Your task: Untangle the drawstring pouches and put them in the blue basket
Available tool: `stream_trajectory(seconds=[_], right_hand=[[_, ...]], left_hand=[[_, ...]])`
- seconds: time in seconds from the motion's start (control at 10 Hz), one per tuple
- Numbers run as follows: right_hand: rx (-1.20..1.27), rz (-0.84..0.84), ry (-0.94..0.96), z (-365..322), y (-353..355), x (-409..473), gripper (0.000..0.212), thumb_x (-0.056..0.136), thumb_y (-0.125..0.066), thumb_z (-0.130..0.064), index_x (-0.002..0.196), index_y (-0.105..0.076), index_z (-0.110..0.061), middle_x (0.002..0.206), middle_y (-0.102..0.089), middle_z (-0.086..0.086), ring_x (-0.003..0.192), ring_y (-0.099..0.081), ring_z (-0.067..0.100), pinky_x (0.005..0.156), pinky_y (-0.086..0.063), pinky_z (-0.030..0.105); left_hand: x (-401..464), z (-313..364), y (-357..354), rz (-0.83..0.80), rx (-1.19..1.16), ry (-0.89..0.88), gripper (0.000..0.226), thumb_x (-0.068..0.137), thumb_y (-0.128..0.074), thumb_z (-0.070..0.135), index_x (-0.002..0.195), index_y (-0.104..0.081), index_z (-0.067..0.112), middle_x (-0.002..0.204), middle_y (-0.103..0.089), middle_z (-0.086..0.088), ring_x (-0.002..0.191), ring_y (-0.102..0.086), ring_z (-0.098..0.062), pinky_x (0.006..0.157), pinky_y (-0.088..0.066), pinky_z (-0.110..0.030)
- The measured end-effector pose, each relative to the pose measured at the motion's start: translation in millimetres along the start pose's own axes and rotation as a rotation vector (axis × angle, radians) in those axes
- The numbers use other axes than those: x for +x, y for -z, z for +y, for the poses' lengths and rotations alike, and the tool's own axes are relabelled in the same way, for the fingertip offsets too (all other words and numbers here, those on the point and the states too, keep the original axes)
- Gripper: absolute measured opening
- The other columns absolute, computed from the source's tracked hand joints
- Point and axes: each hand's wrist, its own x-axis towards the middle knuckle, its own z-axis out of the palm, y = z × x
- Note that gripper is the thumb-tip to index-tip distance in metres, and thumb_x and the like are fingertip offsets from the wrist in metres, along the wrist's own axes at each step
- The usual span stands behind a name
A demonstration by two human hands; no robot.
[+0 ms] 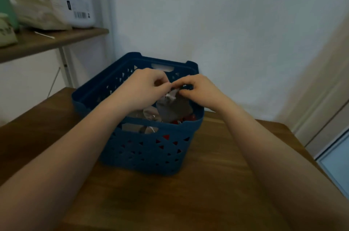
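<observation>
The wooden surface (217, 183) carries the blue basket (151, 153), rectangular plastic with triangle holes. Above its opening hangs a grey cloth pouch (172, 108), long axis vertical, mouth up. The left hand (146, 89) and right hand (198, 92) pinch its top.

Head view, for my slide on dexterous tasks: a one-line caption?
Both hands, left hand and right hand, pinch a grey pouch at its top over the blue basket.
</observation>
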Motion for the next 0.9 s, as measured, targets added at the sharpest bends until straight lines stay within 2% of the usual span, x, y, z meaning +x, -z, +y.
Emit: stream_trajectory(seconds=[0.1,0.2,0.3,0.4,0.5,0.6,0.7,0.8,0.9], right_hand=[[0.149,0.134,-0.102,2,2,-11,0.044,0.091,-0.047,-0.002,0.13,-0.054,-0.02,0.144,-0.042,-0.003,0.135,-0.032,0.01,0.105,-0.023,0.019],[0.409,0.313,-0.272,8,-8,-32,0.049,0.095,-0.047,-0.016,0.142,-0.035,-0.022,0.149,-0.033,-0.005,0.133,-0.031,0.006,0.106,-0.028,0.026],[0.744,0.227,-0.471,10,-25,-50,0.036,0.097,-0.047,-0.025,0.132,-0.046,-0.017,0.134,-0.053,0.001,0.117,-0.052,0.015,0.092,-0.046,0.029],[0.855,0.24,-0.483,8,-31,-50,0.023,0.097,-0.044,-0.019,0.115,-0.059,-0.016,0.108,-0.067,0.002,0.1,-0.062,0.021,0.084,-0.052,0.034],[0.832,0.278,-0.48,6,-33,-38,0.023,0.097,-0.041,-0.015,0.11,-0.06,-0.014,0.105,-0.067,0.005,0.099,-0.063,0.022,0.085,-0.052,0.037],[0.788,0.29,-0.465,5,-38,-29,0.022,0.096,-0.041,-0.013,0.108,-0.059,-0.013,0.106,-0.066,0.007,0.101,-0.061,0.024,0.089,-0.051,0.041],[0.787,0.288,-0.405,7,-42,-29,0.022,0.097,-0.041,-0.016,0.111,-0.058,-0.013,0.108,-0.066,0.006,0.1,-0.062,0.021,0.089,-0.051,0.04],[0.78,0.244,-0.351,11,-41,-32,0.033,0.1,-0.04,-0.028,0.126,-0.052,-0.013,0.122,-0.061,-0.002,0.108,-0.058,0.01,0.092,-0.047,0.024],[0.631,0.263,-0.312,22,-43,-42,0.047,0.1,-0.032,-0.04,0.141,-0.035,-0.018,0.143,-0.041,-0.01,0.127,-0.041,0.003,0.098,-0.026,0.009]], left_hand=[[-10,0,-6,-0.059,-0.043,-0.057,0.02,0.092,-0.053,0.032,0.082,-0.065,0.021,0.075,-0.066,0.005,0.069,-0.06,-0.01,0.058,-0.045,-0.021],[-21,1,-13,-0.117,-0.108,-0.123,0.028,0.089,-0.048,0.045,0.083,-0.066,0.024,0.075,-0.066,0.003,0.065,-0.059,-0.011,0.058,-0.046,-0.023],[-28,-1,-18,-0.25,-0.088,-0.177,0.031,0.078,-0.057,0.055,0.087,-0.065,0.026,0.079,-0.063,0.01,0.071,-0.059,-0.004,0.065,-0.051,-0.022],[-29,-7,-23,-0.303,0.042,-0.274,0.025,0.077,-0.064,0.048,0.083,-0.065,0.024,0.078,-0.06,0.011,0.072,-0.057,-0.007,0.07,-0.052,-0.034],[-26,-12,-24,-0.263,0.062,-0.33,0.017,0.079,-0.065,0.043,0.073,-0.059,0.028,0.075,-0.058,0.01,0.07,-0.055,-0.009,0.068,-0.05,-0.036],[-20,-20,-20,-0.232,0.028,-0.325,0.023,0.071,-0.067,0.05,0.069,-0.058,0.029,0.071,-0.058,0.011,0.066,-0.054,-0.006,0.063,-0.049,-0.024],[-17,-24,-16,-0.256,-0.014,-0.316,0.031,0.067,-0.063,0.057,0.072,-0.061,0.026,0.072,-0.06,0.01,0.068,-0.055,-0.003,0.06,-0.046,-0.016],[-18,-23,-17,-0.166,0.057,-0.306,0.044,0.073,-0.054,0.066,0.083,-0.064,0.025,0.079,-0.061,0.012,0.071,-0.055,-0.002,0.063,-0.045,-0.018],[-32,-9,-30,0.178,0.262,-0.472,0.044,0.084,-0.044,0.049,0.103,-0.064,0.014,0.093,-0.063,0.004,0.085,-0.059,-0.013,0.074,-0.048,-0.028]])
